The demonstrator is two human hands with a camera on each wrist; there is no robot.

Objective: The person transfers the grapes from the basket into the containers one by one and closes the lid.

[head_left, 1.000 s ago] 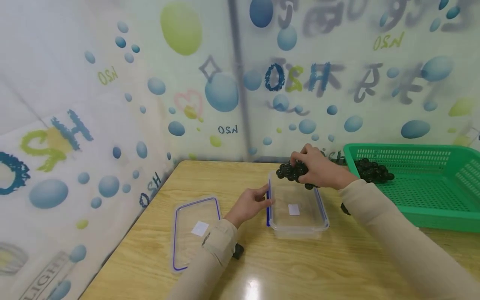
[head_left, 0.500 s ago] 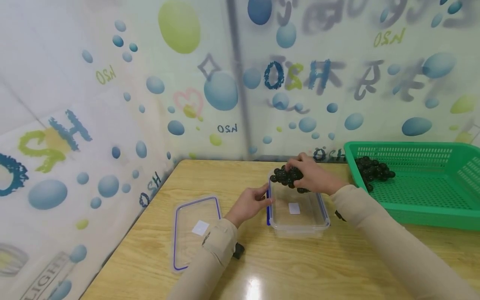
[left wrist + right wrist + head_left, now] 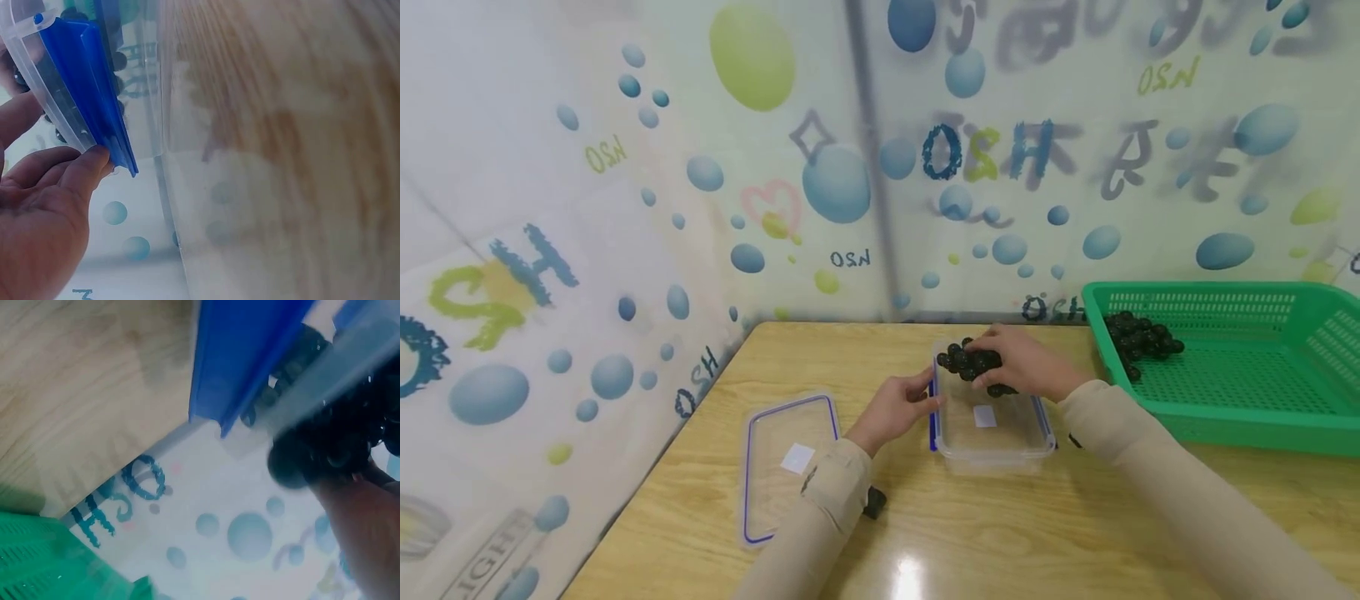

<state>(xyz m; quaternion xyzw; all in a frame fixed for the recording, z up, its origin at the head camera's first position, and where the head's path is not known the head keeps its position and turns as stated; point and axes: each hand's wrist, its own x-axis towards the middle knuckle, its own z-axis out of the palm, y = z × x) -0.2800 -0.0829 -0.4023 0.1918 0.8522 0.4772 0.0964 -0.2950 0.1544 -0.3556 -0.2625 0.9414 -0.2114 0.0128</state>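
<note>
My right hand [image 3: 1028, 363] grips a bunch of black grapes [image 3: 967, 362] at the far end of a clear plastic food container [image 3: 996, 462]. The grapes sit at or just below rim level; whether they touch the bottom cannot be told. On the container's left side my left hand [image 3: 891, 412] pinches the rim beside a blue side clip [image 3: 94, 81]. A white label [image 3: 985, 417] shows on the container. Dark grapes [image 3: 337, 444] and part of the right hand appear in the right wrist view, beyond the container's edge.
A clear lid [image 3: 775, 433] with a blue seal lies on the wooden table [image 3: 970, 542], left of the container. To the right stands a green perforated basket [image 3: 1247, 423] with more black grapes [image 3: 1142, 337] inside. A patterned wall [image 3: 910, 275] rises behind.
My right hand has moved left and down with the grapes, lowering them into the container's far end. The left hand has stayed at the container's left rim.
</note>
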